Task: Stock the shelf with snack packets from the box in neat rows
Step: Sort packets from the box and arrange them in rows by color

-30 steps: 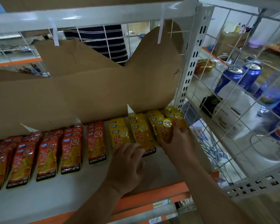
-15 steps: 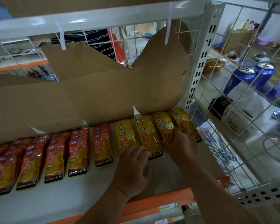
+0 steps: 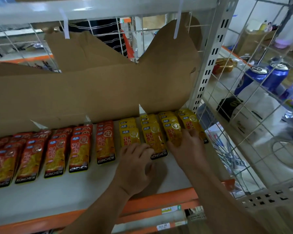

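Lower edge of frame: an orange rail (image 3: 159, 201) fronts the shelf (image 3: 57, 196); I cannot read its small labels (image 3: 170, 209).

Centre: my left hand (image 3: 135, 168) lies with bent fingers on the lower edge of one row of yellow packets (image 3: 153, 137); I cannot tell whether it grips.

Centre right: my right hand (image 3: 188, 149) is released, its fingers spread flat and pressing on the two rightmost yellow rows.

Left half: red packets (image 3: 78, 149) lie in overlapping rows. On both colours I read "KONCHEW" in white on a black foot band, under large Chinese characters.

Behind the rows: a torn cardboard sheet (image 3: 91, 88) stands against the back.

Right, beyond the wire mesh (image 3: 243, 115): two blue cans (image 3: 276, 76) stand on a neighbouring shelf.
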Demonstrator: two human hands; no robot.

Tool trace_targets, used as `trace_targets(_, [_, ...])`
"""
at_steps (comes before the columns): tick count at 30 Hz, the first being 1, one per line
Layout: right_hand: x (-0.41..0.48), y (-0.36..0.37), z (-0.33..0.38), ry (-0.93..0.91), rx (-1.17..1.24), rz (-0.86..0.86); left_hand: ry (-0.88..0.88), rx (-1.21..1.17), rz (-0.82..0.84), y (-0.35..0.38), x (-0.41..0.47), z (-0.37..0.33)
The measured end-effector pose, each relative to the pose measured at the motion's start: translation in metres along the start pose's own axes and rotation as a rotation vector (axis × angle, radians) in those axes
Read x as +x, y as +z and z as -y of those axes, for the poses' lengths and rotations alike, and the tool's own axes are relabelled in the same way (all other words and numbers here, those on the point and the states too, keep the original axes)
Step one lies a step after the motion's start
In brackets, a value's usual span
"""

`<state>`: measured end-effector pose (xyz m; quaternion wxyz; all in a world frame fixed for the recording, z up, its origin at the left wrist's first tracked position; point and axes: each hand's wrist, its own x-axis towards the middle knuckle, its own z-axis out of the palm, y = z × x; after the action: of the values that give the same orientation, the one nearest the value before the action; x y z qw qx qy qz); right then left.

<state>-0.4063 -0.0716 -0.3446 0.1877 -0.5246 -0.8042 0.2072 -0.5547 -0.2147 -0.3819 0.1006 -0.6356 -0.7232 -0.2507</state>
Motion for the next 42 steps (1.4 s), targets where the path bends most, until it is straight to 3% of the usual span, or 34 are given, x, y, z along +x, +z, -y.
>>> trace_targets(5, [-0.020, -0.007, 0.013, -0.131, 0.037, 0.071, -0.068, 0.060, 0.064, -0.011, 0.000, -0.002])
trace_targets(15, [-0.062, -0.025, 0.093, -0.380, 0.026, 0.127, -0.337, 0.047, -0.025, -0.097, -0.022, 0.016])
trace_targets(26, [-0.194, -0.035, 0.286, -0.717, 0.133, 0.094, -0.506, 0.134, -0.115, -0.296, -0.145, 0.087])
trace_targets(35, [-0.334, -0.010, 0.465, -0.927, 0.195, 0.192, -0.679, 0.210, -0.231, -0.486, -0.320, 0.145])
trace_targets(42, [-0.389, -0.003, 0.596, -1.108, 0.276, 0.248, -0.835, 0.284, -0.310, -0.622, -0.391, 0.186])
